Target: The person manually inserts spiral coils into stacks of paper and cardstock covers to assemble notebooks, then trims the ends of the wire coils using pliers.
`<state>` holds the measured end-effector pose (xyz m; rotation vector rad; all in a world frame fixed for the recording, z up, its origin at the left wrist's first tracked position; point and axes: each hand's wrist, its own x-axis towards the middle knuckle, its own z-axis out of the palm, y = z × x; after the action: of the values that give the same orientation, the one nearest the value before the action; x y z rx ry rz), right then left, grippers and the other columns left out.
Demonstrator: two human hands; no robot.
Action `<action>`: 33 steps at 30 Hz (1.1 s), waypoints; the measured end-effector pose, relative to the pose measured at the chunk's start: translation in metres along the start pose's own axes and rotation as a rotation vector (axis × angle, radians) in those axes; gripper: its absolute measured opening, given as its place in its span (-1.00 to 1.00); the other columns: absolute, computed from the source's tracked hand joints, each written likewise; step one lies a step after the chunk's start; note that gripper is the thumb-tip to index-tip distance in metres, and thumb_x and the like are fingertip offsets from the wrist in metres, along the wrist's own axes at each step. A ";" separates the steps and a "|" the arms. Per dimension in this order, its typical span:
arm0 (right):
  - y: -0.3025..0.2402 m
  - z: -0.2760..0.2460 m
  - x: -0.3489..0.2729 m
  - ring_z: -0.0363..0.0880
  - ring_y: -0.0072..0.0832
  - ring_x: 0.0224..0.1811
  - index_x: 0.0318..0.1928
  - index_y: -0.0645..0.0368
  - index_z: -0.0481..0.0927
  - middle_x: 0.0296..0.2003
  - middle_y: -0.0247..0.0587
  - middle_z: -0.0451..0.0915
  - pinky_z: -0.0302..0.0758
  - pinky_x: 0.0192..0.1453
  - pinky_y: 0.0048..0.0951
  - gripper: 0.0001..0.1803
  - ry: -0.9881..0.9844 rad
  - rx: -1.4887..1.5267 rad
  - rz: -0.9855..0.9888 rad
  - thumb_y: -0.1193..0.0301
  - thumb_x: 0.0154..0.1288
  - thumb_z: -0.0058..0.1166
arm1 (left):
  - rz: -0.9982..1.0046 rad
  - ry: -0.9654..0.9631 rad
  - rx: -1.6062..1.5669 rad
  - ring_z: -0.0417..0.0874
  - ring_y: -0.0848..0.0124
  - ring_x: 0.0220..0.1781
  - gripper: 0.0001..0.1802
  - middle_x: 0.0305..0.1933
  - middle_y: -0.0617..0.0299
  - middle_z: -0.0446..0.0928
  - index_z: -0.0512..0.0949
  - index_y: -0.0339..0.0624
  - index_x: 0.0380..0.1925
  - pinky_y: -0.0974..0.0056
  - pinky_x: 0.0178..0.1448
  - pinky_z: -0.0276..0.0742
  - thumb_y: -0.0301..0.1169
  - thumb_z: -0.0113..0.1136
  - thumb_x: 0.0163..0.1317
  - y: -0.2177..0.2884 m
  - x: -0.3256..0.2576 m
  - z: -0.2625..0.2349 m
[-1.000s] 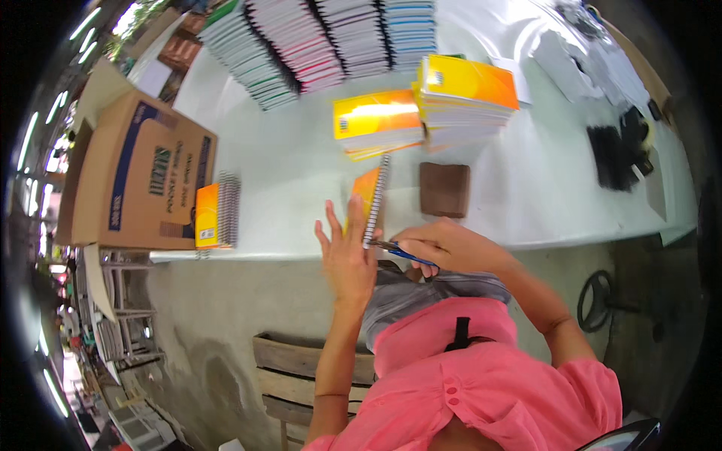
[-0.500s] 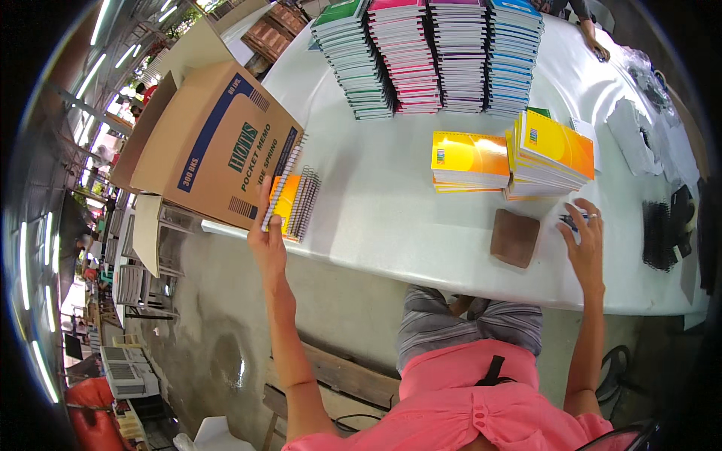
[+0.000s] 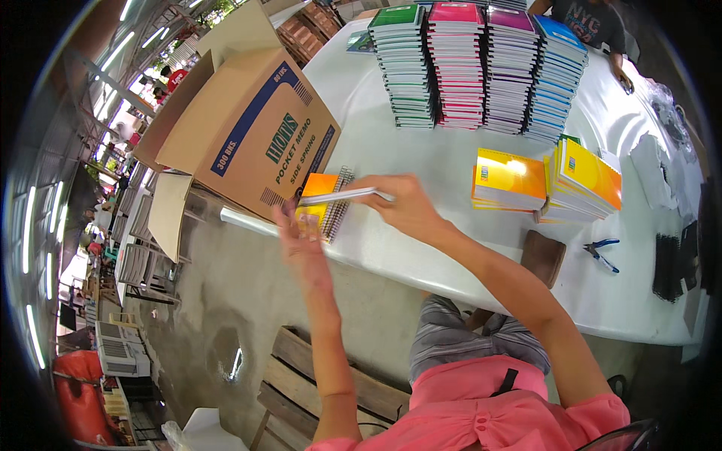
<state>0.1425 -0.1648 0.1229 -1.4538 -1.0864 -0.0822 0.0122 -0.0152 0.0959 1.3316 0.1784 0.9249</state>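
Observation:
A thin spiral pocket notebook (image 3: 340,196) is held nearly edge-on above the table's left edge. My right hand (image 3: 406,204) grips its right end between thumb and fingers. At the other end is my left hand (image 3: 302,239), its fingers smeared by motion, so I cannot tell its grip. Just under and behind them lies a small stack of orange-yellow spiral notebooks (image 3: 329,219), partly covered by my left hand. Pliers with blue handles (image 3: 602,255) lie on the table to the right, handles apart, beside a brown block (image 3: 543,258).
A large open cardboard box (image 3: 256,135) stands at the left. Tall notebook stacks (image 3: 459,75) in green, pink, purple and blue rise at the back. Yellow-orange notebooks (image 3: 510,179) sit mid-right, black spiral coils (image 3: 666,267) far right. Another person's hand (image 3: 623,77) rests at the far right.
My right hand has left the pliers and crossed leftward to the notebook by my left hand. The notebook has turned from steep to nearly level. The view has shifted slightly.

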 end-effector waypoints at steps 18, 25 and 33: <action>0.004 -0.039 -0.055 0.24 -0.06 0.40 0.14 0.23 0.50 0.35 0.06 0.27 0.18 0.48 -0.02 -0.59 -0.411 -0.561 -0.023 0.53 0.26 0.10 | 0.041 -0.502 1.603 0.02 -0.04 0.57 -0.44 0.47 0.31 0.29 0.36 0.14 0.36 -0.29 0.53 -0.19 -0.14 0.13 0.36 -0.027 0.023 -0.062; -0.053 -0.141 -0.184 0.31 -0.15 0.34 0.02 0.18 0.58 0.25 -0.01 0.40 0.17 0.45 0.01 -0.63 -0.301 -0.826 0.180 0.37 0.20 0.21 | 0.586 -0.597 1.374 -0.04 -0.02 0.60 -0.22 0.54 0.23 0.14 0.27 0.10 0.42 -0.25 0.54 -0.15 -0.12 0.29 0.19 -0.014 0.007 0.055; -0.035 -0.174 -0.246 0.31 -0.27 0.37 0.01 0.08 0.59 0.15 -0.15 0.51 0.12 0.45 0.08 -0.57 -0.196 -1.119 0.321 0.20 0.14 0.24 | 0.763 -1.059 1.064 0.03 0.05 0.58 -0.24 0.53 0.13 0.15 0.24 -0.01 0.42 -0.16 0.53 0.03 -0.12 0.23 0.24 -0.066 -0.033 0.242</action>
<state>0.0771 -0.4490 0.0371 -2.6679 -0.9659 -0.3667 0.1667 -0.2151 0.0930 2.8203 -0.8252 0.5709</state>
